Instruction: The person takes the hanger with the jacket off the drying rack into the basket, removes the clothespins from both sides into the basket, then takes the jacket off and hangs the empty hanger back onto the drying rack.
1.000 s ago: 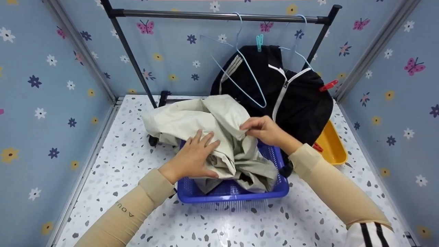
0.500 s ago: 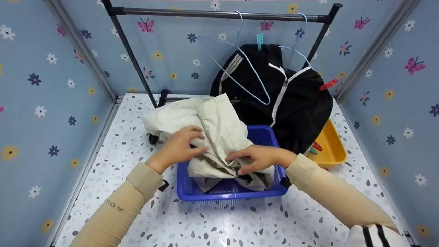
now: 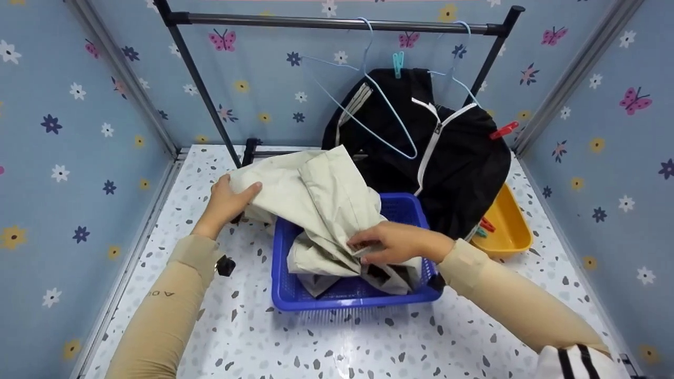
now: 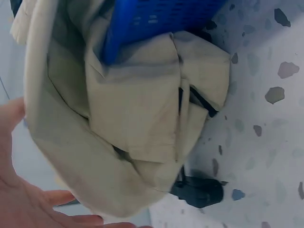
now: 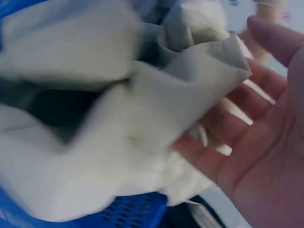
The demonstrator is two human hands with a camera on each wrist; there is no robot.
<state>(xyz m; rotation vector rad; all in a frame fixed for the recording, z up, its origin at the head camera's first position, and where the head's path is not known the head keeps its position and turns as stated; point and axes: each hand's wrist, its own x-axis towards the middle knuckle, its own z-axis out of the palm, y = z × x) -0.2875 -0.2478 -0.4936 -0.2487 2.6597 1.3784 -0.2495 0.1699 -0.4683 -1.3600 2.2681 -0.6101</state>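
A crumpled pale beige garment (image 3: 284, 184) lies half in a blue plastic basket (image 3: 358, 303) and spills over its left rim. At the garment's far left end is my left hand (image 3: 224, 205), thumb over the cloth; in the left wrist view the fingers spread loosely along its edge. Folds and a dark-edged seam show on the garment (image 4: 137, 104) in that view. Over the basket's right side, my right hand (image 3: 389, 242) touches the cloth. From the right wrist, its fingers (image 5: 228, 118) lie behind a raised fold, lightly bent, with the thumb apart.
Behind the basket a dark metal rack (image 3: 295, 21) carries a bare light-blue hanger (image 3: 387, 113) and a black jacket (image 3: 463, 173). A turquoise clothespin (image 3: 398, 64) and a red clothespin (image 3: 504, 130) grip the jacket. A yellow tray (image 3: 508, 223) with clothespins stands at right.
My left hand has moved from the middle of the garment out to its left end. My right hand has come down from the upper folds to the lower ones, and the top fold lies differently.
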